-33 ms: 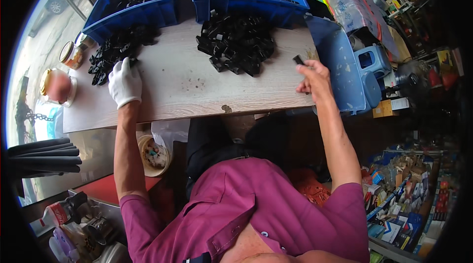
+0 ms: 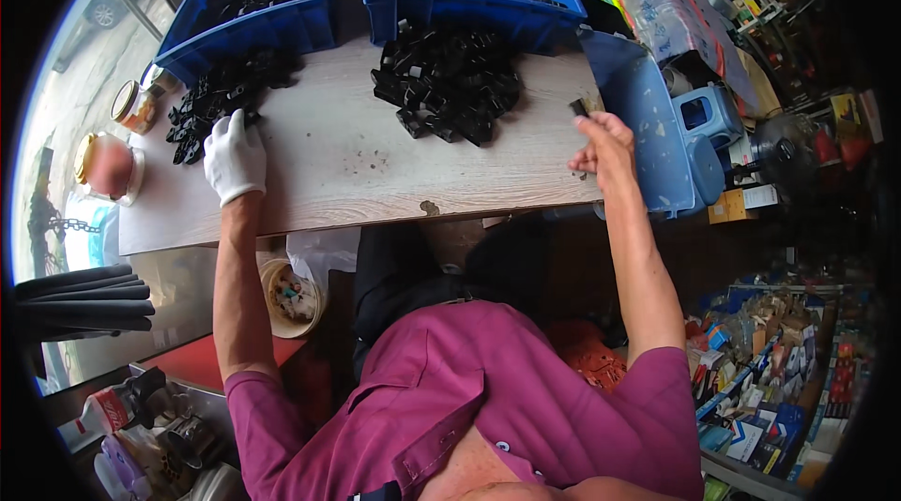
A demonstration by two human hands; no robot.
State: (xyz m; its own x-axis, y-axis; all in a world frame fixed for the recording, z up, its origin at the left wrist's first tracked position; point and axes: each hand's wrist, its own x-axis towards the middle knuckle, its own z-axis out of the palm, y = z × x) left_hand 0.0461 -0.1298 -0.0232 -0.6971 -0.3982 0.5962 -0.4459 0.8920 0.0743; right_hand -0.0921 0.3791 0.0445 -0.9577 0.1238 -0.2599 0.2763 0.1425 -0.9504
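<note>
Black part [image 2: 579, 109]: pinched between thumb and fingers of bare right hand [image 2: 605, 146], near right end of table [image 2: 319, 182]; gloved left hand [image 2: 235, 161]: fingers loosely bent at dark heap [image 2: 211, 99] on table's left, cannot tell of any hold.

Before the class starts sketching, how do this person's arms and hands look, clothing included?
The left hand wears a white glove ending at the wrist; the right hand is bare. Both sleeves are short and purplish-pink, leaving the forearms uncovered.
</note>
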